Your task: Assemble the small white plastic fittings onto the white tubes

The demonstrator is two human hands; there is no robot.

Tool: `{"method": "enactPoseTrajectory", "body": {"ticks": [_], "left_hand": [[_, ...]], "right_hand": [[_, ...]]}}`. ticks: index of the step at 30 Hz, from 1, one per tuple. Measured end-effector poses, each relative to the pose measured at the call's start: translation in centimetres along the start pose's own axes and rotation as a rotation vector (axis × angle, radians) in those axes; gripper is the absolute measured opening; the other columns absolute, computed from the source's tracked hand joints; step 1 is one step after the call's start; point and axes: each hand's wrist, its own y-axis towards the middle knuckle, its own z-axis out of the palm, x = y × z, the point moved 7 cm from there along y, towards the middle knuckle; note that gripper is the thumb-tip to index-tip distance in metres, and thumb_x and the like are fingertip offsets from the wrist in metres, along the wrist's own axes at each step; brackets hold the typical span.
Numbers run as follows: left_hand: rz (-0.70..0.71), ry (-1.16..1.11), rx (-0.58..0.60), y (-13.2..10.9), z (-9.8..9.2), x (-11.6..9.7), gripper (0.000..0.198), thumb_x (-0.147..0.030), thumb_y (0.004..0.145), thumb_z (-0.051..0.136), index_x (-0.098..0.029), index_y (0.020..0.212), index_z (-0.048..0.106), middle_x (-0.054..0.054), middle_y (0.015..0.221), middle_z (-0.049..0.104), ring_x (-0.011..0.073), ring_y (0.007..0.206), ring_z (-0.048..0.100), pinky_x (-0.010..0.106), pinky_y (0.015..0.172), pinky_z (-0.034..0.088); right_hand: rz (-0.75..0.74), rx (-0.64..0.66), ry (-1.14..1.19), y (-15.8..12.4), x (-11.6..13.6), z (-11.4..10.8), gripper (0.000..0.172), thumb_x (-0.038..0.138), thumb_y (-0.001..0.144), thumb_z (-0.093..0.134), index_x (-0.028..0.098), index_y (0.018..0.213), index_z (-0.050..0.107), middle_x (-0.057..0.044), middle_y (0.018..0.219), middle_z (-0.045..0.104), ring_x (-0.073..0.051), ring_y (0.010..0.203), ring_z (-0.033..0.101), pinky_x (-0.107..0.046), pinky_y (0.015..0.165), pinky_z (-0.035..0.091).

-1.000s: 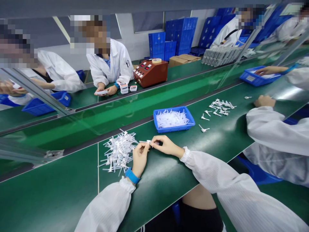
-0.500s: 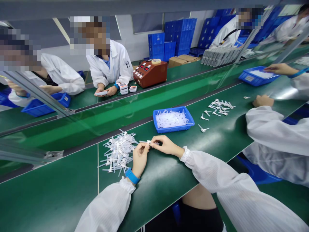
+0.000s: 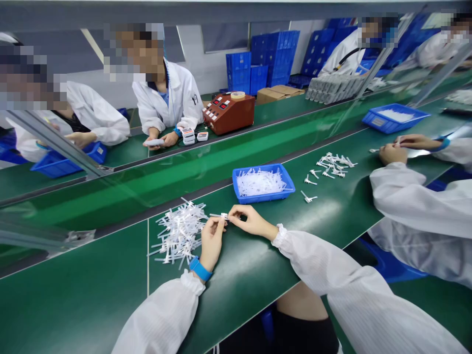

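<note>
Right, in my head view a slim white plastic piece [image 3: 220, 216] sits pinched between both hands just above the green counter [image 3: 239, 280], near its middle and close to the body. My left hand [image 3: 212, 240] grips the piece from below with thumb and fingertips closed on its left part; my right hand [image 3: 251, 222] closes on its right end, fingers curled in, so both hands are clamped on the same piece and nearly touch each other. A blue wristband [image 3: 201, 269] wraps the left wrist, at the cuff of the white sleeve. Just left of the hands lies a loose pile of white plastic pieces [image 3: 180, 232], spread flat on the counter, its near edge beside my left fingers. Beyond the right hand stands a shallow blue tray [image 3: 264, 198] with more white pieces heaped inside. To the right of the tray a single piece [image 3: 308, 198] lies alone, and farther on a small scatter of white pieces [image 3: 335, 163] rests on the counter. A co-worker's hand [image 3: 391, 154] in a white sleeve rests at the far right. Across the green conveyor belt [image 3: 221, 164] another person in a white coat sits beside a red-brown box with buttons [image 3: 229, 114], a roll of tape [image 3: 238, 94] on top, and stacked blue crates [image 3: 275, 54] stand behind.
</note>
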Motion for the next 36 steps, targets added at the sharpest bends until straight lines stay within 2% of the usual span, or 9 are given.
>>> {"method": "enactPoseTrajectory", "body": {"ticks": [3,9,18,24,31,36], "left_hand": [[-0.019,-0.011,-0.002,0.03,0.05,-0.02,0.023,-0.039,0.082,0.063,-0.017,0.083,0.064,0.003,0.078,0.063,0.0141,0.071,0.058,0.024,0.065,0.048],[-0.041,-0.035,-0.05,0.03,-0.19,0.29,0.023,-0.039,0.082,0.063,-0.018,0.092,0.065,0.007,0.1,0.066,0.0162,0.083,0.062,0.024,0.066,0.049],[-0.071,-0.06,-0.076,0.15,-0.34,0.6,0.024,-0.038,0.077,0.068,-0.014,0.08,0.065,0.005,0.083,0.065,0.0146,0.076,0.059,0.025,0.067,0.048],[-0.035,-0.039,-0.079,0.2,-0.37,0.34,0.025,-0.039,0.078,0.068,-0.014,0.077,0.065,0.003,0.077,0.064,0.0138,0.07,0.058,0.025,0.066,0.048],[-0.022,-0.037,-0.078,0.19,-0.34,0.52,0.024,-0.038,0.08,0.065,-0.015,0.078,0.065,0.003,0.077,0.062,0.0128,0.07,0.056,0.024,0.066,0.046],[0.037,-0.024,-0.063,0.22,-0.31,0.3,0.023,-0.037,0.083,0.062,-0.015,0.078,0.064,0.004,0.086,0.06,0.0145,0.08,0.056,0.025,0.073,0.046]], "right_hand": [[-0.004,-0.002,0.01,0.05,-0.16,-0.02,0.02,0.032,0.088,0.056,0.014,0.082,0.062,-0.002,0.073,0.06,-0.012,0.064,0.051,-0.025,0.062,0.042],[0.014,0.029,-0.001,0.0,-0.2,0.24,0.022,0.032,0.088,0.056,0.013,0.079,0.063,-0.001,0.069,0.059,-0.012,0.062,0.05,-0.024,0.06,0.042],[0.009,0.024,-0.028,-0.02,-0.42,0.5,0.025,0.035,0.088,0.056,0.014,0.08,0.064,-0.002,0.071,0.06,-0.012,0.064,0.051,-0.025,0.061,0.042],[-0.001,-0.002,-0.047,-0.01,-0.17,0.6,0.024,0.034,0.089,0.056,0.014,0.08,0.064,-0.004,0.073,0.061,-0.013,0.066,0.052,-0.026,0.062,0.043],[-0.02,-0.007,-0.036,0.02,0.01,0.69,0.022,0.033,0.089,0.055,0.014,0.081,0.064,-0.003,0.075,0.061,-0.013,0.067,0.052,-0.026,0.064,0.043],[-0.015,-0.004,-0.04,0.04,0.19,0.72,0.022,0.033,0.09,0.055,0.015,0.081,0.064,-0.004,0.077,0.062,-0.014,0.069,0.054,-0.026,0.065,0.044]]}}
